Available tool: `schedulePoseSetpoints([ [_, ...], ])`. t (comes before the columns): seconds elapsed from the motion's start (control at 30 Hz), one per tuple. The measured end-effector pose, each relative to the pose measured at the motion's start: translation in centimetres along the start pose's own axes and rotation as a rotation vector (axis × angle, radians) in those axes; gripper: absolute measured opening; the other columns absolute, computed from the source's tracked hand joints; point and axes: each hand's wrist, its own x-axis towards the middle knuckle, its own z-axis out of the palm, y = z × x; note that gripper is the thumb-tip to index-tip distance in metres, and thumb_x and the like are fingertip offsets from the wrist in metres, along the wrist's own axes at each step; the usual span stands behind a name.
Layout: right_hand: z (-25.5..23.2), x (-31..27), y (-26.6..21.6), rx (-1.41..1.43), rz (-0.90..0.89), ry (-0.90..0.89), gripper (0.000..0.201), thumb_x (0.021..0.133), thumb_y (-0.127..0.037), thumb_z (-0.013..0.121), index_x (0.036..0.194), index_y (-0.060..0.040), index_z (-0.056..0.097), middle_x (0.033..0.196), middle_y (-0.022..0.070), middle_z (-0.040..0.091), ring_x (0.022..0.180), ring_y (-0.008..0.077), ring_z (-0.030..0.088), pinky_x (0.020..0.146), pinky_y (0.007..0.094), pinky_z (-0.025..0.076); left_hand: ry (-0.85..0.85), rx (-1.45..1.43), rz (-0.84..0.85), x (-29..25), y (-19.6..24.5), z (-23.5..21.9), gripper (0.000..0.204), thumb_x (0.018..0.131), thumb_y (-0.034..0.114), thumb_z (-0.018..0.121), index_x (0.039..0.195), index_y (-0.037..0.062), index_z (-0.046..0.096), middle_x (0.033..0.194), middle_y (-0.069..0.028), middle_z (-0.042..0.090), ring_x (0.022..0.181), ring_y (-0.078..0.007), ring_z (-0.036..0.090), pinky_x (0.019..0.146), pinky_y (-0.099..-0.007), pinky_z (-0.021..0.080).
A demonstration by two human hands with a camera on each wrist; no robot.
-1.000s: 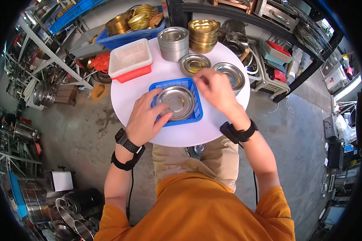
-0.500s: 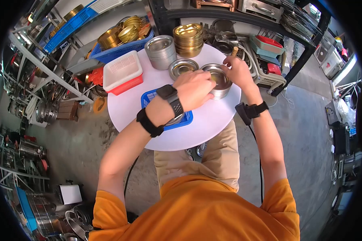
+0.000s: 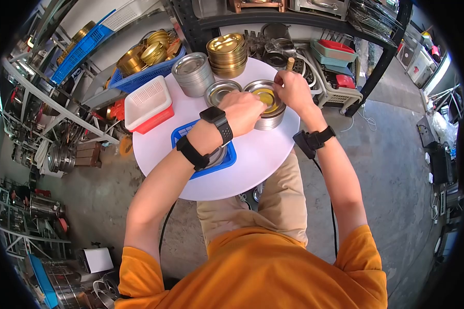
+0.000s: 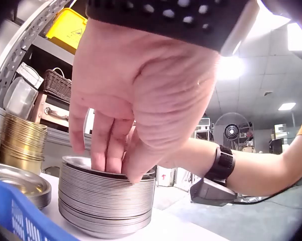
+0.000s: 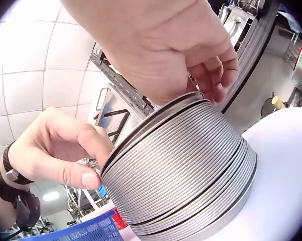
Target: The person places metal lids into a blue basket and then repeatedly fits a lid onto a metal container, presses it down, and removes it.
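A tall stack of round stainless steel plates (image 3: 269,122) stands at the right side of the white table. My left hand (image 3: 239,110) grips the near left rim of the top plate (image 5: 158,116), fingers inside it and thumb outside. At its far right rim, my right hand (image 3: 296,91) pinches the same plate. In the right wrist view, that plate tilts slightly, with a narrow dark gap beneath its rim. A blue basket (image 3: 230,161) holding a steel plate (image 3: 217,157) sits under my left forearm, which partly covers both.
Left of the stack is a lower pile of steel plates (image 3: 222,92). Behind stand a tall silver stack (image 3: 193,77) and gold heart-shaped pans (image 3: 227,59). A white basket nested in a red one (image 3: 148,105) is at the table's left. A black shelf post (image 3: 374,74) rises beyond.
My left hand has gone from above the blue basket across to the right-hand plate stack. My right hand has moved rightward to that stack's far rim. The view has shifted slightly.
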Motion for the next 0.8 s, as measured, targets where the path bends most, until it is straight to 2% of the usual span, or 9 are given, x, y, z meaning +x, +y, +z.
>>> schedulePoseSetpoints([
  [0.2,-1.2,0.3,-1.0,0.021,-0.015,0.035,0.014,0.086,-0.015,0.075,0.093,-0.0031,0.073,0.092,0.0184,0.075,0.093,0.0379,0.073,0.081,0.047,0.059,0.072,-0.023,0.01,-0.8,0.0,-1.4,0.009,0.088,0.011,0.074,0.095,0.0061,0.075,0.094,-0.0103,0.072,0.094,-0.0343,0.071,0.083,-0.0463,0.056],
  [0.33,-1.6,0.1,-2.9,0.067,-0.061,0.045,0.015,0.086,-0.016,0.074,0.095,-0.0032,0.074,0.09,0.019,0.075,0.09,0.0379,0.073,0.081,0.0468,0.059,0.198,-0.019,0.036,-3.7,-0.1,-3.1,0.009,0.088,0.013,0.073,0.095,0.0063,0.074,0.094,-0.009,0.07,0.094,-0.0321,0.068,0.082,-0.0442,0.053],
  [0.4,-1.8,-0.1,-4.4,0.202,-0.072,0.021,0.016,0.086,-0.015,0.073,0.096,-0.0028,0.075,0.087,0.0199,0.075,0.086,0.0382,0.074,0.079,0.0472,0.059,0.222,-0.012,0.026,-6.0,-0.2,-4.0,0.01,0.089,0.013,0.073,0.096,0.0065,0.074,0.095,-0.0087,0.069,0.095,-0.0313,0.066,0.082,-0.0429,0.051],
  [0.43,-1.8,-0.3,-5.4,0.197,-0.091,0.006,0.018,0.089,-0.012,0.07,0.101,0.0017,0.074,0.089,0.02,0.076,0.082,0.0337,0.076,0.075,0.0407,0.059,0.273,-0.013,0.024,-7.3,-0.4,-4.3,0.01,0.089,0.013,0.072,0.097,0.0066,0.075,0.096,-0.0085,0.069,0.096,-0.0309,0.066,0.083,-0.0427,0.05],
  [0.47,-1.7,-0.5,-6.3,0.197,-0.098,0.003,0.018,0.089,-0.012,0.07,0.101,0.0017,0.074,0.089,0.02,0.076,0.082,0.0337,0.076,0.075,0.0407,0.059,0.326,-0.013,0.02,-8.6,-0.6,-4.5,0.011,0.09,0.013,0.072,0.098,0.0067,0.076,0.096,-0.0082,0.068,0.098,-0.0306,0.065,0.084,-0.0425,0.05],
  [0.53,-1.3,-0.9,-8.1,0.239,-0.175,-0.059,0.018,0.089,-0.011,0.069,0.1,0.0023,0.074,0.089,0.0206,0.076,0.081,0.034,0.076,0.075,0.0408,0.059,0.328,-0.032,-0.035,-11.2,-0.6,-4.7,0.013,0.089,0.012,0.073,0.101,0.0062,0.077,0.102,-0.0087,0.069,0.101,-0.0307,0.065,0.088,-0.043,0.051],
  [0.6,0.0,-1.3,-9.6,0.26,-0.206,-0.089,0.018,0.09,-0.01,0.068,0.101,0.0025,0.074,0.088,0.0211,0.076,0.081,0.0354,0.075,0.075,0.0417,0.059,0.464,-0.112,-0.144,-13.6,-0.4,-4.6,0.015,0.088,0.01,0.076,0.102,0.0053,0.077,0.11,-0.0096,0.068,0.106,-0.0314,0.065,0.094,-0.0432,0.051],
  [0.63,0.8,-1.6,-10.2,0.283,-0.237,-0.078,0.018,0.089,-0.009,0.068,0.101,0.0024,0.074,0.089,0.0213,0.075,0.081,0.0359,0.075,0.075,0.042,0.059,0.425,-0.114,-0.207,-14.9,-0.5,-4.3,0.018,0.087,0.011,0.078,0.104,0.0051,0.077,0.121,-0.0126,0.066,0.114,-0.0341,0.063,0.1,-0.0434,0.05],
  [0.8,2.6,-3.6,-13.6,0.285,-0.278,-0.148,0.014,0.089,-0.008,0.068,0.1,0.0,0.068,0.089,0.0228,0.074,0.084,0.0404,0.073,0.076,0.0477,0.057,0.443,-0.137,-0.34,-19.5,-0.4,-2.9,0.021,0.088,0.013,0.078,0.107,0.0057,0.078,0.133,-0.0183,0.061,0.127,-0.0381,0.058,0.107,-0.0448,0.047],
])
